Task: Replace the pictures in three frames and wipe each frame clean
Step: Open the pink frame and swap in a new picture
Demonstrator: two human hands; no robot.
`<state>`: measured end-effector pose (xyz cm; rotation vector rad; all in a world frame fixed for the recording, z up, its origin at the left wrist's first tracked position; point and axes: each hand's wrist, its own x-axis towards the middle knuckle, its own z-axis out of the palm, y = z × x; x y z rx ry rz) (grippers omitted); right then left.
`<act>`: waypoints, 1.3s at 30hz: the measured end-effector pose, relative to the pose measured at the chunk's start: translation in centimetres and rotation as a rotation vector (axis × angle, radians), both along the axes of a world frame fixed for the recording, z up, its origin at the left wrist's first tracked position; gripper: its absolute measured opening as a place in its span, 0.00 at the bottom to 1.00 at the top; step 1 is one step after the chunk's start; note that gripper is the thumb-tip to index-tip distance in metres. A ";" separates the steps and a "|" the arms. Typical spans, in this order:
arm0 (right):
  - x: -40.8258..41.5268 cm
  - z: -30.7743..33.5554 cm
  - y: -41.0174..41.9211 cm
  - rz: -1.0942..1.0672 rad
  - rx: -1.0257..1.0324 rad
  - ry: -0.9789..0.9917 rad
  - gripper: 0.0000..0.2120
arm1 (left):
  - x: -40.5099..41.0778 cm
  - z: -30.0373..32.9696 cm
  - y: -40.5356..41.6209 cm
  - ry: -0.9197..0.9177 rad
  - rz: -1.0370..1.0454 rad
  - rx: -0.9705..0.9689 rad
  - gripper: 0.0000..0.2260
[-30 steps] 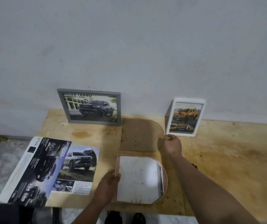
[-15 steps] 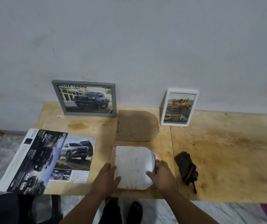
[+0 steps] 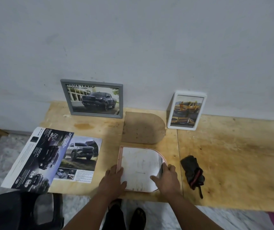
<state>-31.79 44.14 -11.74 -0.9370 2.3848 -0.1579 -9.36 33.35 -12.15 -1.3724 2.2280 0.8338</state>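
Observation:
A pink arch-shaped frame lies face down near the table's front edge, with a white sheet in it. My left hand rests on the frame's left edge and the sheet. My right hand pinches the sheet's right edge, which curls up off the frame. The frame's brown backing board lies flat behind it. A grey frame with a dark truck picture and a white frame with a yellow car picture lean on the wall. A dark cloth lies to the right of my right hand.
An open car brochure lies at the left, hanging over the wooden table's corner. A black chair stands at the lower left. My feet show below the table's front edge.
My right hand came back from the backing board near the white frame to the sheet's right edge and now lifts it. The left hand stays on the frame.

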 end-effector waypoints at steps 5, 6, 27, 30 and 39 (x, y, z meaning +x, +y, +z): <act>0.8 -0.4 0.1 0.090 0.085 0.067 0.45 | -0.1 0.0 0.0 0.001 0.010 0.010 0.32; 0.9 -0.6 0.1 0.100 0.095 0.075 0.47 | -0.1 0.0 0.0 0.002 0.011 0.012 0.32; -0.3 1.5 1.1 0.096 -0.015 0.080 0.28 | -0.4 0.5 -0.2 -0.006 0.048 0.106 0.34; 0.3 0.6 0.3 0.111 0.031 0.139 0.40 | -0.2 0.0 0.0 0.000 0.046 0.089 0.34; 1.6 -1.4 0.6 0.066 0.034 0.156 0.43 | 0.0 -0.4 -0.2 0.013 0.058 0.093 0.34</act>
